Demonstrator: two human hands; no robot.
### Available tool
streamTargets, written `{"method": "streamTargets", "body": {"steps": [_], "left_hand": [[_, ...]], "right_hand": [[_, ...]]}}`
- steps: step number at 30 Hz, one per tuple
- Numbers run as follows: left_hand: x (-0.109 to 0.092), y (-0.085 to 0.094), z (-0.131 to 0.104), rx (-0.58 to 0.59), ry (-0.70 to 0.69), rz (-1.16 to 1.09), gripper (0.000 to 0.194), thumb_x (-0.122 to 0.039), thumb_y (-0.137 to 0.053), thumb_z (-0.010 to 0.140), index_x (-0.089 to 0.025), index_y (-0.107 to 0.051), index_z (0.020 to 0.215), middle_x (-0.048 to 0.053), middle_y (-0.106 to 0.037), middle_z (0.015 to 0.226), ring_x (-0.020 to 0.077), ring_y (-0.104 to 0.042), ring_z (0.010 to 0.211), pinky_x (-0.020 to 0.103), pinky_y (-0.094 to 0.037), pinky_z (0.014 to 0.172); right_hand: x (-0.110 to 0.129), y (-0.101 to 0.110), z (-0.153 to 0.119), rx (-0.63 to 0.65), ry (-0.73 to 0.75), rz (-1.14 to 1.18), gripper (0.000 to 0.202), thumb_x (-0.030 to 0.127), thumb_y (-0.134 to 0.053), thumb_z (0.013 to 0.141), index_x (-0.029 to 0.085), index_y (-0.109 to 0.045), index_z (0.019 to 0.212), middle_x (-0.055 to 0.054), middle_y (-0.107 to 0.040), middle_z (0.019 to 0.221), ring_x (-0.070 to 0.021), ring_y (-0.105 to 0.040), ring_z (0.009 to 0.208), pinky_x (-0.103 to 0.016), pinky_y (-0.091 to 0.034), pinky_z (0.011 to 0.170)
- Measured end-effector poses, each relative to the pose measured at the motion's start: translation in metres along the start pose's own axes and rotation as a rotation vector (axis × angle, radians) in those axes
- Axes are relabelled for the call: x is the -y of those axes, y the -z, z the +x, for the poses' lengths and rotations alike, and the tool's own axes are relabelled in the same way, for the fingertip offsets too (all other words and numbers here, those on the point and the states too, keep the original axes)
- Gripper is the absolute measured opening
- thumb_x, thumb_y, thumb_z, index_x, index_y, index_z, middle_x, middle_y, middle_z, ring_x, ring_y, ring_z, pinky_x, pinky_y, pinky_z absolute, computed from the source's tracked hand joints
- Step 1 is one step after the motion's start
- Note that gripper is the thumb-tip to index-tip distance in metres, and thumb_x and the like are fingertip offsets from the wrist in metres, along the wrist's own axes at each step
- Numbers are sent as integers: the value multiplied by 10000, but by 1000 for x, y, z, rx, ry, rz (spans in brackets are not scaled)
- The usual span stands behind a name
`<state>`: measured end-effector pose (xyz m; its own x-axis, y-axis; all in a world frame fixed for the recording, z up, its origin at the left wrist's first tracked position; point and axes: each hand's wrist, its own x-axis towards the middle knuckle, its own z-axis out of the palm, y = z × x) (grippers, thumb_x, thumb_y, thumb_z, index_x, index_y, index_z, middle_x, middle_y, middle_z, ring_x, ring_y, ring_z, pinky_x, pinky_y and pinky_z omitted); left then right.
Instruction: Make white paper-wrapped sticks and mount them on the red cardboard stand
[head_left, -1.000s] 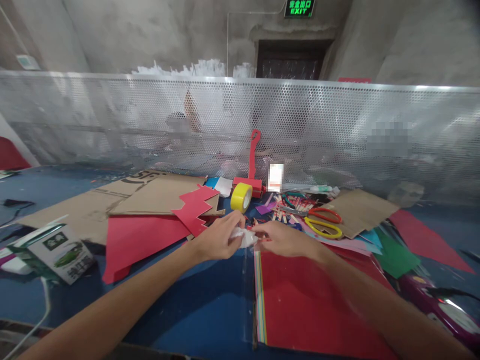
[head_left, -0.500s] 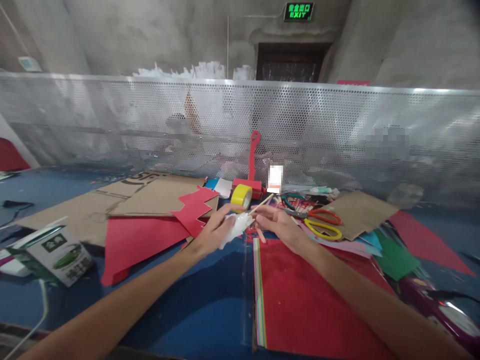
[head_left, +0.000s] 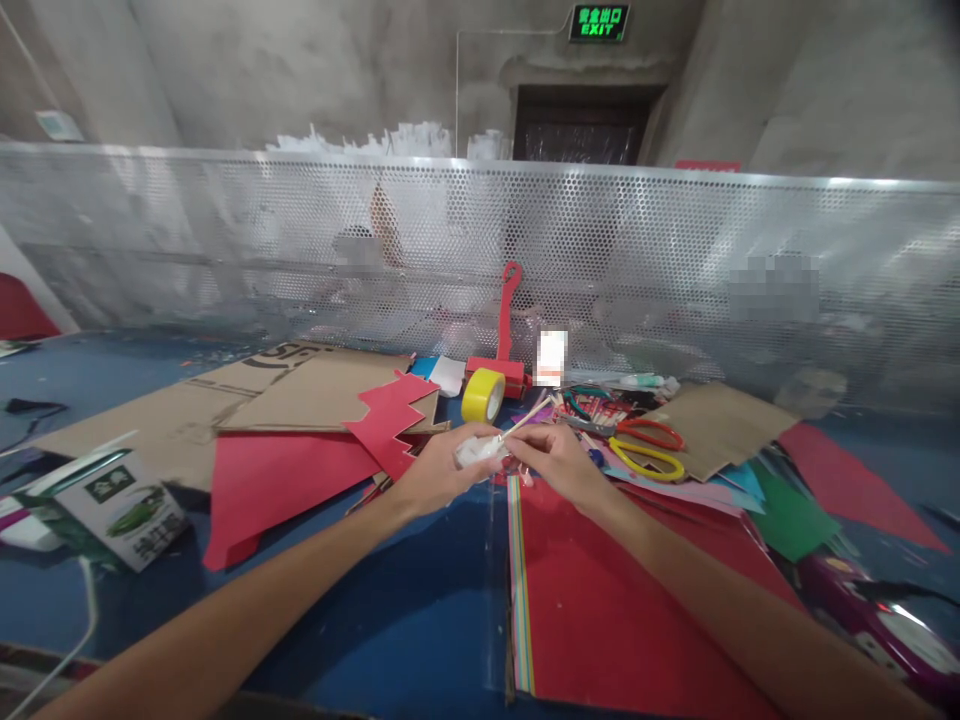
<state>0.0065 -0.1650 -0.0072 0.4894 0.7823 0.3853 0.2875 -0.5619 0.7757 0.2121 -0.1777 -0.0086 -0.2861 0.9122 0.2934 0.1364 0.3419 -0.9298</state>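
My left hand [head_left: 435, 472] is closed round a crumpled white bundle [head_left: 475, 450] that looks like tissue or thin plastic. A thin pale wooden stick [head_left: 531, 414] slants up and to the right out of it. Fingertips of my right hand [head_left: 559, 458] are pinched together against the stick's lower part, close to the bundle. How the stick sits inside the bundle is hidden by my fingers. Just beyond my hands stands a roll of yellow tape [head_left: 474, 396]. Below my right forearm lies a stack of coloured paper with a red sheet [head_left: 600, 600] on top.
Scissors with yellow handles [head_left: 646, 462] and scissors with red handles [head_left: 651, 432] lie right of my hands. Cardboard [head_left: 300, 395] and a zigzag-cut red paper [head_left: 390, 415] are at left. A box [head_left: 124, 510] stands front left. A perforated metal panel [head_left: 420, 230] closes the far edge.
My right hand has come in from beside the stick to pinch it near the bundle. My left fingers have wrapped further round the white bundle, and the stick has shifted slightly right.
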Motion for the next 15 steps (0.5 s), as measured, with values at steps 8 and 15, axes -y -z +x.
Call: {"method": "streamTargets", "body": {"steps": [8,15], "left_hand": [[-2,0,-1,62,96,-164,394,-490,-555,913,-170,-634,1130,16,-608,775,94,-533,540,197,-428,446],[-2,-6,-1,44,227,-439,527,-546,-555,909,-151,-628,1250,1,-562,649,84,-502,474,180,-417,385]], "right_hand": [[3,2,0,48,-9,35,309,432,-705,815,170,-739,976,-36,-699,763,-140,-608,611,-233,-446,498],[4,3,1,52,-16,76,329,473,-740,780,164,-706,885,-5,-676,699,-78,-496,430,-239,-412,454]]}}
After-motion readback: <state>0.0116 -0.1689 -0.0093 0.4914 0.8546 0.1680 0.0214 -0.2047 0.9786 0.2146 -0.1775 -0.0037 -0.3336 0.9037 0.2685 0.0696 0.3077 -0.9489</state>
